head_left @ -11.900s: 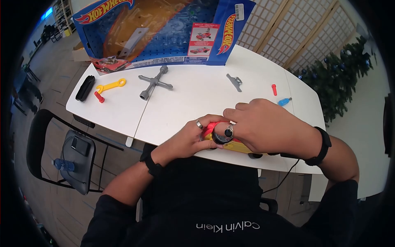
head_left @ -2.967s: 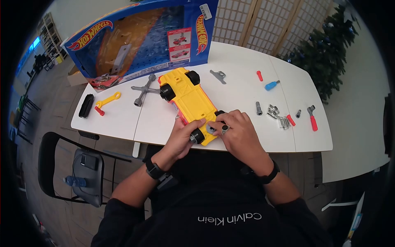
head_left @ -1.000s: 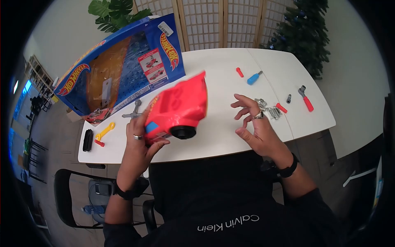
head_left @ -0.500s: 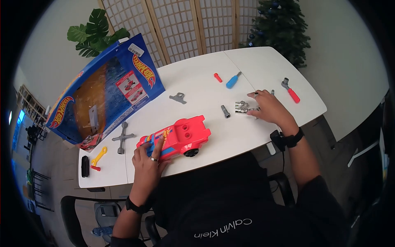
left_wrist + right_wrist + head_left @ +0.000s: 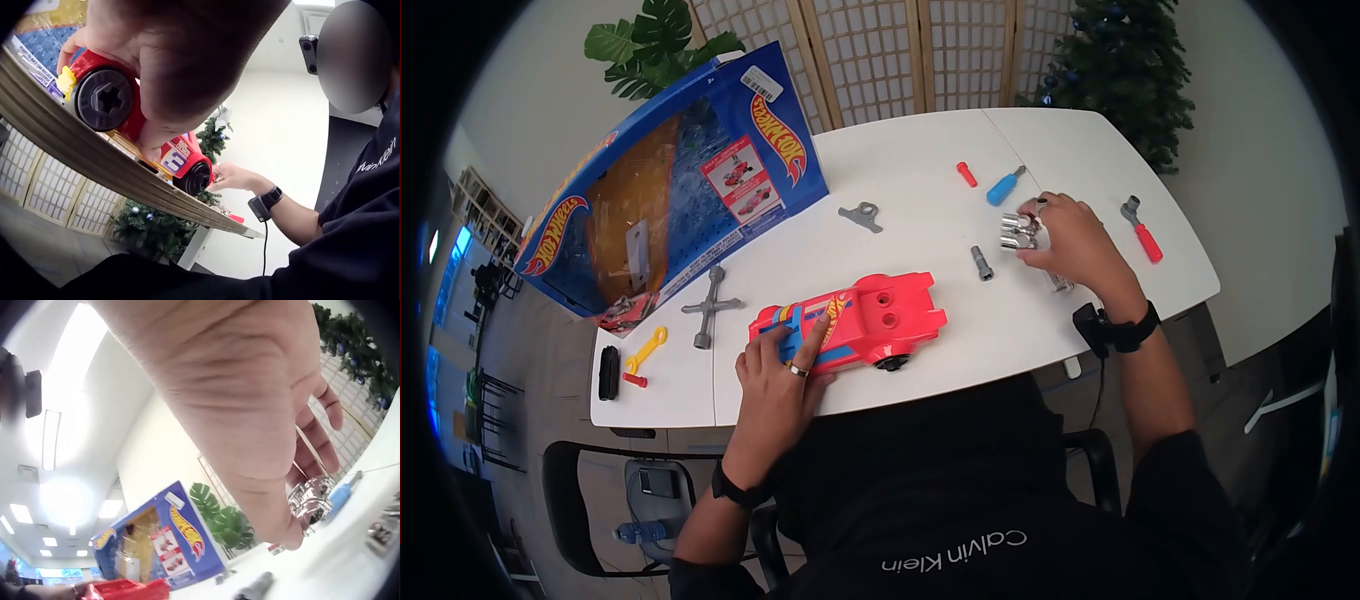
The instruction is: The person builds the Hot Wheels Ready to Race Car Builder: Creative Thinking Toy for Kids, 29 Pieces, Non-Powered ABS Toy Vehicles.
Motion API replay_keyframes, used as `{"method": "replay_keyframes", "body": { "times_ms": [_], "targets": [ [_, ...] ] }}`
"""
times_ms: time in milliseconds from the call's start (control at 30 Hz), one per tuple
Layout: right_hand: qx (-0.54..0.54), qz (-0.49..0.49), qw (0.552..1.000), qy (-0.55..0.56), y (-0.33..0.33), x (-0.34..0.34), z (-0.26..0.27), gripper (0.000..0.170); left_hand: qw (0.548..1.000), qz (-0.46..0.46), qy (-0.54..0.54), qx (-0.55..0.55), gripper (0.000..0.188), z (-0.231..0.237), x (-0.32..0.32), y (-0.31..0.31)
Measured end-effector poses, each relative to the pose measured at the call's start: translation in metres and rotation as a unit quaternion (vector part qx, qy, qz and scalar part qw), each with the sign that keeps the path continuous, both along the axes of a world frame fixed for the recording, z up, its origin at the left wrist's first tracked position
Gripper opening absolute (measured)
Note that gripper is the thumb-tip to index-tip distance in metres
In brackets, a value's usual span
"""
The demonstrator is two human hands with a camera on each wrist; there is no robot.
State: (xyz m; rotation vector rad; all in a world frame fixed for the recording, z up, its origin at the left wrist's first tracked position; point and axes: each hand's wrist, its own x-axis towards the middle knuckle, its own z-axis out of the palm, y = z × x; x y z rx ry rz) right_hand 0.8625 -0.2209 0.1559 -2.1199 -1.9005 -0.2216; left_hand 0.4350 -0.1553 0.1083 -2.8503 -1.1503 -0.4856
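Note:
A red toy car [image 5: 897,312] with blue and yellow stripes rests upright near the table's front edge. My left hand [image 5: 776,400] grips its front end from above, one finger stretched along the hood. In the left wrist view, the thumb lies on the car's side just behind a black front wheel [image 5: 105,100]. My right hand [image 5: 1082,245], over the right part of the table, pinches a chrome toy engine piece [image 5: 1017,232] between thumb and fingers. Below that hand lies another chrome piece [image 5: 1058,283], partly hidden. A grey bit [image 5: 982,263] lies left of it.
A blue Hot Wheels box [image 5: 670,190] stands at the back left. About the table lie a grey cross wrench [image 5: 712,307], a yellow wrench [image 5: 647,350], a grey bracket [image 5: 861,216], a blue screwdriver [image 5: 1005,186], a red bolt [image 5: 967,174] and a red-handled ratchet [image 5: 1147,242].
The car, earlier held underside up with both hands at a wheel, has been turned over and set down upright. My right hand has moved right and taken hold of the chrome engine piece.

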Motion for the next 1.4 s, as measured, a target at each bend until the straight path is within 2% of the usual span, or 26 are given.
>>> {"method": "replay_keyframes", "body": {
  "times_ms": [33, 100, 133, 167, 200, 300, 367, 467, 600, 667, 700, 733, 767, 833, 867, 933, 1000, 1067, 1133, 1200, 1233, 1300, 1400],
  "targets": [
    [0.047, 0.042, 0.995, 0.072, -0.003, -0.02, 0.014, 0.047, 1.0, -0.007, -0.008, -0.003, 0.08, 0.0, 0.0, 0.002],
    [0.018, 0.176, 0.97, 0.168, 0.002, -0.051, 0.019, 0.048, 1.0, -0.018, -0.013, -0.004, 0.079, -0.001, 0.0, 0.004],
    [-0.016, 0.2, 0.962, 0.186, 0.001, -0.075, 0.028, 0.048, 0.999, -0.026, -0.021, -0.016, 0.078, -0.002, 0.001, 0.006],
    [-0.008, 0.242, 0.962, 0.126, 0.01, -0.086, 0.015, 0.047, 0.999, -0.032, -0.03, -0.028, 0.077, -0.002, 0.002, 0.008],
    [-0.004, 0.269, 0.957, 0.111, 0.015, -0.097, 0.01, 0.048, 0.999, -0.033, -0.028, -0.026, 0.077, -0.002, 0.003, 0.007],
    [-0.021, 0.273, 0.955, 0.112, 0.024, -0.118, 0.001, 0.051, 0.999, -0.032, -0.031, -0.031, 0.073, -0.003, 0.006, 0.004],
    [-0.072, 0.249, 0.956, 0.135, 0.025, -0.124, 0.003, 0.053, 0.998, -0.027, -0.039, -0.033, 0.072, -0.005, 0.007, 0.003],
    [-0.088, 0.236, 0.951, 0.181, 0.023, -0.126, 0.001, 0.054, 0.998, -0.022, -0.05, -0.032, 0.072, -0.004, 0.005, 0.0],
    [-0.037, 0.246, 0.961, 0.125, 0.01, -0.115, -0.007, 0.058, 0.997, -0.024, -0.06, -0.031, 0.075, -0.002, 0.009, -0.002],
    [0.009, 0.184, 0.958, 0.219, -0.004, -0.104, 0.009, 0.048, 0.996, -0.018, -0.058, -0.064, 0.078, 0.004, 0.008, -0.002],
    [0.077, 0.185, 0.963, 0.177, 0.001, -0.075, -0.002, 0.045, 0.996, -0.025, -0.059, -0.066, 0.078, 0.008, 0.006, -0.001],
    [0.072, 0.096, 0.979, 0.162, -0.008, -0.062, 0.009, 0.04, 0.996, -0.028, -0.059, -0.068, 0.078, 0.011, 0.004, -0.002],
    [0.084, 0.051, 0.987, 0.129, -0.01, -0.039, 0.003, 0.036, 0.995, -0.028, -0.061, -0.068, 0.078, 0.018, 0.004, -0.003],
    [0.008, -0.027, 0.996, 0.085, -0.016, -0.006, -0.001, 0.031, 0.992, -0.03, -0.096, -0.077, 0.08, 0.035, 0.006, -0.002],
    [0.008, -0.028, 0.996, 0.084, -0.017, -0.001, 0.002, 0.031, 0.992, -0.03, -0.097, -0.077, 0.08, 0.041, 0.009, 0.0],
    [-0.071, -0.098, 0.986, 0.115, -0.023, 0.004, 0.01, 0.03, 0.98, -0.058, -0.144, -0.124, 0.081, 0.053, 0.016, 0.005],
    [-0.057, -0.065, 0.985, 0.152, -0.017, -0.009, -0.004, 0.034, 0.98, -0.065, -0.142, -0.126, 0.078, 0.061, 0.029, 0.007],
    [0.034, 0.021, 0.991, 0.131, -0.011, -0.037, -0.028, 0.039, 0.989, -0.085, -0.085, -0.083, 0.075, 0.06, 0.044, 0.01],
    [0.033, 0.026, 0.991, 0.131, 0.001, -0.047, -0.047, 0.034, 0.989, -0.09, -0.083, -0.085, 0.075, 0.053, 0.056, 0.015],
    [-0.039, -0.016, 0.989, 0.144, 0.012, -0.053, -0.053, 0.028, 0.994, -0.086, -0.036, -0.054, 0.075, 0.045, 0.065, 0.02],
    [-0.016, -0.029, 0.988, 0.152, 0.013, -0.056, -0.054, 0.022, 0.993, -0.084, -0.041, -0.07, 0.076, 0.041, 0.067, 0.021],
    [0.017, -0.011, 0.985, 0.172, 0.013, -0.053, -0.051, 0.021, 0.992, -0.081, -0.045, -0.085, 0.076, 0.026, 0.069, 0.026],
    [0.055, 0.016, 0.974, 0.22, 0.007, -0.067, -0.014, 0.016, 0.991, -0.082, -0.067, -0.084, 0.073, 0.018, 0.071, 0.025]
  ]
}}
